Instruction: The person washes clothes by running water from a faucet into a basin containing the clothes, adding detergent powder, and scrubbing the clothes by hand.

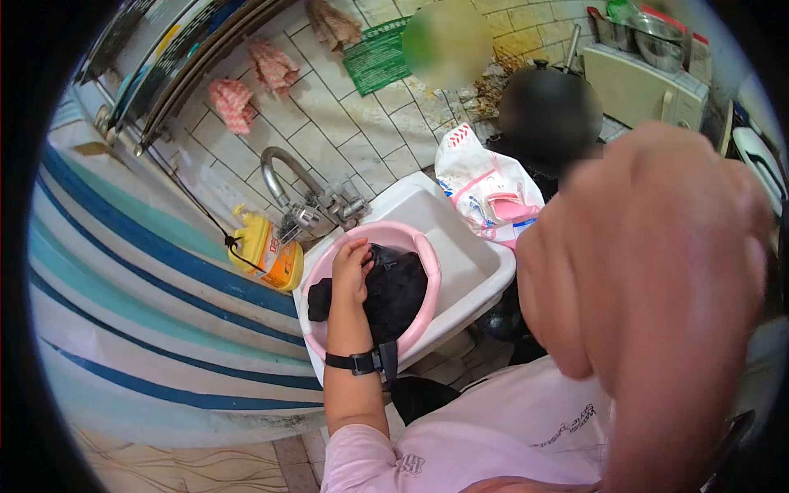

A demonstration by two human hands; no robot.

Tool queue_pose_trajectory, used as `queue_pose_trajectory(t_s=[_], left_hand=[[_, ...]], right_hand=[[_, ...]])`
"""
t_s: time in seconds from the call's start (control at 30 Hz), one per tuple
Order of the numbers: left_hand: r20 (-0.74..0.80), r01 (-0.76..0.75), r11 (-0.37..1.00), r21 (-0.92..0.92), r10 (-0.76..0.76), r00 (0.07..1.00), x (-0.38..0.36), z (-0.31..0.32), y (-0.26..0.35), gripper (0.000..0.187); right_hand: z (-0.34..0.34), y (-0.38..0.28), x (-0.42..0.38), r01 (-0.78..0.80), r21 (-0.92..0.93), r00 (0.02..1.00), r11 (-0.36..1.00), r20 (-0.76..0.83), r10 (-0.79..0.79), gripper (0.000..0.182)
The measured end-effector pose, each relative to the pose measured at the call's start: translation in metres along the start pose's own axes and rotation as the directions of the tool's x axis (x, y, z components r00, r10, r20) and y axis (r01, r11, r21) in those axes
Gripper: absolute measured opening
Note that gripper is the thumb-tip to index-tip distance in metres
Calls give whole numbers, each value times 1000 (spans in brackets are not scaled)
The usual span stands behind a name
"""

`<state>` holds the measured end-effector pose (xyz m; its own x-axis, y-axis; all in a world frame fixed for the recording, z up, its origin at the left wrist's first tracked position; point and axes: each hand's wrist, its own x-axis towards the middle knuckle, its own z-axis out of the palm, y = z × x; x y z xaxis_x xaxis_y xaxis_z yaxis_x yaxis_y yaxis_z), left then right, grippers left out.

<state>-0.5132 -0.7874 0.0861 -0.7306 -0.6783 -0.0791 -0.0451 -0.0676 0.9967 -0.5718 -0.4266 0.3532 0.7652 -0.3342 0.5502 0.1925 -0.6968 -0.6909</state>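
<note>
A pink basin point(425, 308) stands in the white sink point(485, 275), with black cloth point(393, 292) and some dark water inside. My left hand point(352, 269) is over the basin's left part, at the edge of the cloth, its fingers curled; whether it grips the cloth is unclear. A black strap circles that wrist. Large and close to the camera, my right hand point(649, 246) is raised at the right, away from the basin. Its fingers look bent and blurred, and no held object can be made out.
A metal faucet point(288, 177) rises behind the basin. Beside it is a yellow bottle point(267, 251). A white and pink bag point(489, 185) lies right of the sink, near a dark pan point(549, 115). A striped curtain point(164, 287) hangs at the left.
</note>
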Motion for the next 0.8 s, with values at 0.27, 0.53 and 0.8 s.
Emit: queue_pose_trajectory(t_s=[0.27, 0.53, 0.8], left_hand=[[16, -28, 1000, -10, 28, 999, 6, -16, -14, 17], [-33, -64, 998, -16, 64, 997, -2, -3, -5, 22], [49, -723, 671, -167, 738, 673, -109, 10, 134, 26]], right_hand=[[24, -32, 6, -72, -256, 997, 964, 16, 79, 39], [56, -52, 12, -154, -450, 987, 880, -101, 121, 37], [57, -61, 21, -185, -517, 979, 836, -176, 107, 35]])
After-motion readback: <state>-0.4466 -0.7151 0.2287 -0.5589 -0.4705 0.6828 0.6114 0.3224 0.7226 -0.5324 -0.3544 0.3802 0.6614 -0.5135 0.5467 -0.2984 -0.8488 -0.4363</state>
